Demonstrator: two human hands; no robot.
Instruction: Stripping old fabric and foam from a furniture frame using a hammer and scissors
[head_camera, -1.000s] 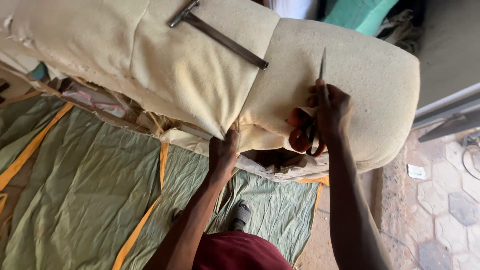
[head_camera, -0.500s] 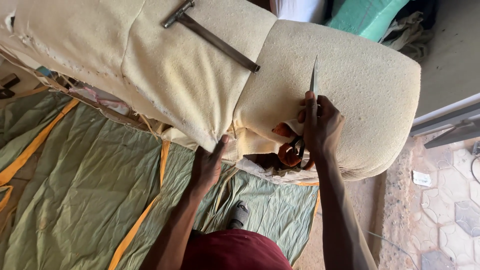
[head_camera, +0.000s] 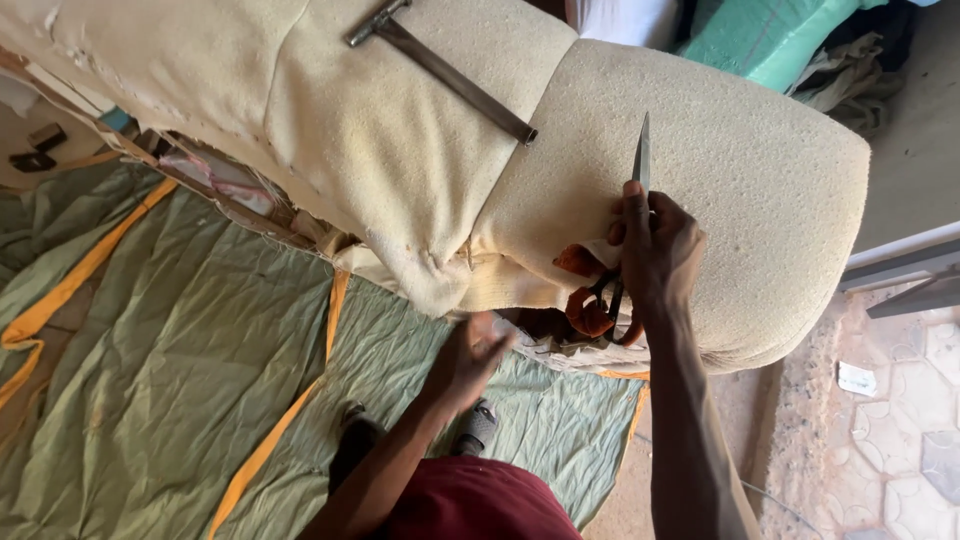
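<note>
My right hand grips a pair of scissors with orange handles, the closed blades pointing up against the cream foam armrest of a stripped sofa. My left hand hangs blurred just below the lower edge of the foam seat cushion, fingers apart, holding nothing. A hammer with a long flat metal handle lies on top of the foam, above both hands.
A green cloth with orange stripes covers the floor under the sofa. My feet stand on it. Tiled floor lies to the right, with folded green fabric behind the armrest.
My left hand has dropped away from the foam edge and moved down and right. My right hand with the scissors stays against the armrest. The view has shifted slightly.
</note>
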